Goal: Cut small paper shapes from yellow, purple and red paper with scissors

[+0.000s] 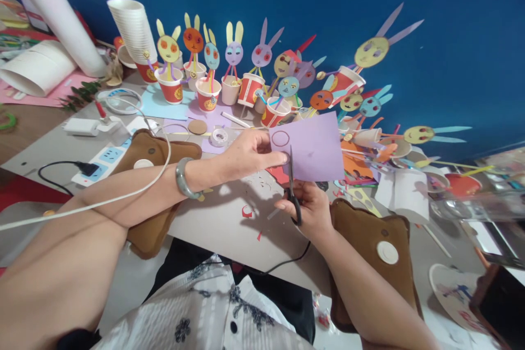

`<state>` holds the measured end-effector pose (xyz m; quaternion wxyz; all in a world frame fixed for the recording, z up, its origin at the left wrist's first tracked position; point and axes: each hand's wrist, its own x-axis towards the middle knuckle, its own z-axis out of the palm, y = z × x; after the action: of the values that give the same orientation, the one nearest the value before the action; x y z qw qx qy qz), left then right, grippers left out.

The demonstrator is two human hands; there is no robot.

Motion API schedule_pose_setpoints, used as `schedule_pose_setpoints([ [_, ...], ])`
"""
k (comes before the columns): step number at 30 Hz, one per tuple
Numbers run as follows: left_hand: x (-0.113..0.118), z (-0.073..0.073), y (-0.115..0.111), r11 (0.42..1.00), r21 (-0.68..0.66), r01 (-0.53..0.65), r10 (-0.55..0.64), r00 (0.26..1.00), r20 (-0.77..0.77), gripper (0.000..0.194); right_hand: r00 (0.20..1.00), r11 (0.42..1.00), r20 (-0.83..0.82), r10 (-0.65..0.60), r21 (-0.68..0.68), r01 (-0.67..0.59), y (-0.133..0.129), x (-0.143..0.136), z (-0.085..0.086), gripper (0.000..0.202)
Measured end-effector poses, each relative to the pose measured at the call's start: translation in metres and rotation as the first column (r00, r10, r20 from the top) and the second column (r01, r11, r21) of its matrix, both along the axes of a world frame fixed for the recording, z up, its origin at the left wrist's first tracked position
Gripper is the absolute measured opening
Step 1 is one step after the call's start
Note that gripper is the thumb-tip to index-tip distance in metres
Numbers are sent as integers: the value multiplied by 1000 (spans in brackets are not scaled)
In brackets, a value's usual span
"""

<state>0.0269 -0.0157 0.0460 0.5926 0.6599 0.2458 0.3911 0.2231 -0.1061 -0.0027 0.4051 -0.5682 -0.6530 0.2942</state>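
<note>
My left hand [258, 153] pinches the left edge of a sheet of purple paper [318, 147], held up above the table. A circle outline is drawn near the sheet's upper left corner, just above my left thumb. My right hand [309, 208] is closed around the black handles of a pair of scissors [292, 175]. The scissor blades point upward at the sheet's lower edge, close to my left thumb tip. Small red paper scraps [246, 211] lie on the table below my hands.
Paper cups with rabbit-faced figures [170, 85] stand along the blue wall. Brown cushions [369, 229] lie on both sides of my hands. At the left are a power strip [107, 163], a white cable and stacked cups [133, 30]. A tape roll [219, 137] sits behind my left hand.
</note>
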Motion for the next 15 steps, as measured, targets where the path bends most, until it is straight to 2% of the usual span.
schedule_pose_setpoints([
  [7,0,2,0,998,8,-63,63,998,-17,12,1000,1000,29,5,18,-6,1,-5,6,61],
  [15,1,1,-1,1000,-13,-16,16,1000,-18,15,993,998,-117,-9,-56,2,0,-6,-3,62],
])
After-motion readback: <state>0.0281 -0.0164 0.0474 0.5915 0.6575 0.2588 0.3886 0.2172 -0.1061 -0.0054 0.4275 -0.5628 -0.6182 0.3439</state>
